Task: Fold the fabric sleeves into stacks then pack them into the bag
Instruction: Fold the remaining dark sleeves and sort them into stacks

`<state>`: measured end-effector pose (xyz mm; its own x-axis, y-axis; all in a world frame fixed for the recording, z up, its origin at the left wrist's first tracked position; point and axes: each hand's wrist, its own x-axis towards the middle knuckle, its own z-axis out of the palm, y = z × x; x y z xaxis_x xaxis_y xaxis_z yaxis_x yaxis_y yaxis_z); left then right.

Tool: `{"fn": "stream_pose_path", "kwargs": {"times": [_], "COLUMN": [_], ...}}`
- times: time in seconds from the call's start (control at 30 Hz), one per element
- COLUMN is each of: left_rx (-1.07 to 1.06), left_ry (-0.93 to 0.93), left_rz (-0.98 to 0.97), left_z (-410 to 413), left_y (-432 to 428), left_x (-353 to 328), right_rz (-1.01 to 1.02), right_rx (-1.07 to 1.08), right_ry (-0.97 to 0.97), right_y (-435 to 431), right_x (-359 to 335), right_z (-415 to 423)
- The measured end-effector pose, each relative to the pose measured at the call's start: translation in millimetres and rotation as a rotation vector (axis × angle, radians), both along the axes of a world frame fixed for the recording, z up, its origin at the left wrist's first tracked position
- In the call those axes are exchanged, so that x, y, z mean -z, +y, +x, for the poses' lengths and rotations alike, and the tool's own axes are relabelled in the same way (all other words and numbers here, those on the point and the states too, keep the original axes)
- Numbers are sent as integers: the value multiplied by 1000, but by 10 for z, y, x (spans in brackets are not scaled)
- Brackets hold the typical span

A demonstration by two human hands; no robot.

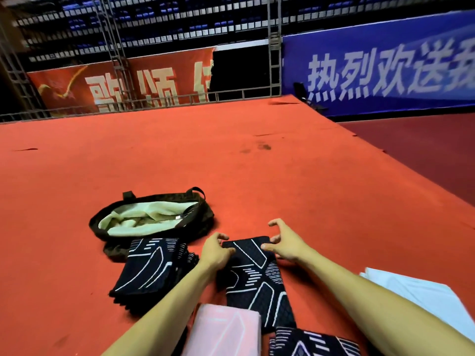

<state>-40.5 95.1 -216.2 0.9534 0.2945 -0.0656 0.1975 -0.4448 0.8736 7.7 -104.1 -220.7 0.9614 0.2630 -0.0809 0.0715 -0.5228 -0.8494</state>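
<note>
One bag [204, 223], one sleeve stack [151, 273], two black sleeves [257, 278] [313, 343], one pink sleeve [223, 330].

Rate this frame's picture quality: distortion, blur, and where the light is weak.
Head view: wide-angle distortion leans the scaffolding and bends the edge of the red carpet. Head view: the seating behind is dim, the blue banner slightly soft. Head view: the left hand, right hand and the black sleeve between them are evenly lit, fairly sharp, with soft shadows and no glare.

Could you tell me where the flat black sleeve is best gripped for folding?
At its two far corners, from above. The black sleeve lies flat, lengthwise away from you, far edge free, near end crowded by the pink sleeve. The left hand and right hand pinch there.
</note>
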Motion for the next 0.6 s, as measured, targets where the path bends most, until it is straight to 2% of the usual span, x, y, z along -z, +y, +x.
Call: {"fn": "stream_pose_path", "kwargs": {"times": [0.13, 0.33, 0.47, 0.6], "left_rx": [2, -12, 36, 95], "left_ry": [-12, -51, -80, -166], "left_rz": [-199, -469, -676, -631], "left_z": [37, 74, 20, 7], "left_y": [-47, -175, -181, -152], "left_x": [-30, -168, -408, -555], "right_rz": [-71, 210, 341, 435], "right_rx": [39, 114, 129, 123], "right_ry": [-83, 57, 30, -116], "right_y": [74, 55, 65, -17], "right_x": [41, 34, -120, -292], "right_z": [13, 44, -46, -77]}}
